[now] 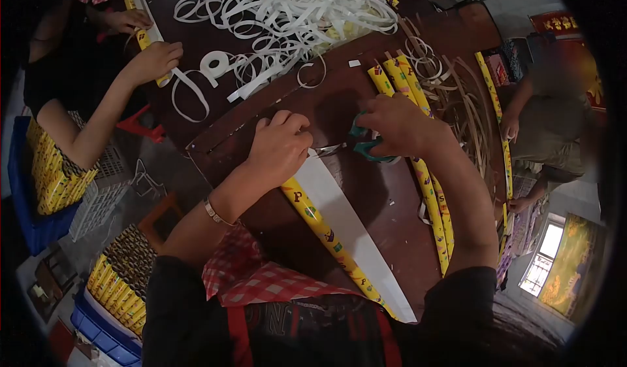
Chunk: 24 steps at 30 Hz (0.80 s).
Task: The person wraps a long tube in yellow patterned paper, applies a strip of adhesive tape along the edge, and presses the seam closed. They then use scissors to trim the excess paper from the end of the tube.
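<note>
My left hand (279, 148) is closed on the top end of a yellow printed paper roll (324, 234), which slants down toward my body. A flat white strip (356, 233) of the same sheet lies along its right side. In my right hand (401, 126) are scissors (367, 149) with green handles. Their metal blades point left and reach the top of the white strip, close to my left fingers; whether they are cutting cannot be made out. Several finished-looking yellow rolls (424, 171) lie beneath and beside my right forearm.
A heap of curled white strips (307, 11) covers the far table, near a white tape roll (214, 64). Brown strips (467, 99) lie at right. Co-workers' hands (153, 61) hold yellow rolls at left and right. Blue crates (108, 324) hold bundled rolls at lower left.
</note>
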{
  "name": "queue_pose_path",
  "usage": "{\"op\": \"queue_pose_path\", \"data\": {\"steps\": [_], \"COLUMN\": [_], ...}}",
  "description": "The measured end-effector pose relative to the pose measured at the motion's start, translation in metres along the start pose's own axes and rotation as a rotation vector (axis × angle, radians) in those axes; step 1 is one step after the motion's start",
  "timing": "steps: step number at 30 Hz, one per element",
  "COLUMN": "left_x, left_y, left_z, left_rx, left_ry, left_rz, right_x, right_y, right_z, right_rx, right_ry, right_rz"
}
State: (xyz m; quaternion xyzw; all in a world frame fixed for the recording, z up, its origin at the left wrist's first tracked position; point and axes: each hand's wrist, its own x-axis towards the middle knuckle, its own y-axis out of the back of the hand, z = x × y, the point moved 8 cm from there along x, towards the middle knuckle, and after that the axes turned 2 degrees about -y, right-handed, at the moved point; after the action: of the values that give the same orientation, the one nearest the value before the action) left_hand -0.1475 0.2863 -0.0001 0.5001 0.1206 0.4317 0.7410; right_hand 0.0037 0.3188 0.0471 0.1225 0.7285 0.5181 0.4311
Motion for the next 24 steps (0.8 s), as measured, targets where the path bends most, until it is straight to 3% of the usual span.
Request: {"op": "queue_pose_path", "data": {"steps": [14,24], "left_x": [-0.005,-0.001], "left_y": [0.001,0.010], "left_z": [0.004,-0.003], "left_rx": [-0.034,-0.257], "left_ry": [-0.036,0.018], "left_rz": [-0.005,-0.103], "right_x": [-0.004,-0.002], "right_y": [0.004,0.010], "right_z": [-0.001,-0.005], "right_rx": [-0.003,-0.006], "right_ry": [-0.024,-0.014], "right_rz": [-0.004,-0.037]}}
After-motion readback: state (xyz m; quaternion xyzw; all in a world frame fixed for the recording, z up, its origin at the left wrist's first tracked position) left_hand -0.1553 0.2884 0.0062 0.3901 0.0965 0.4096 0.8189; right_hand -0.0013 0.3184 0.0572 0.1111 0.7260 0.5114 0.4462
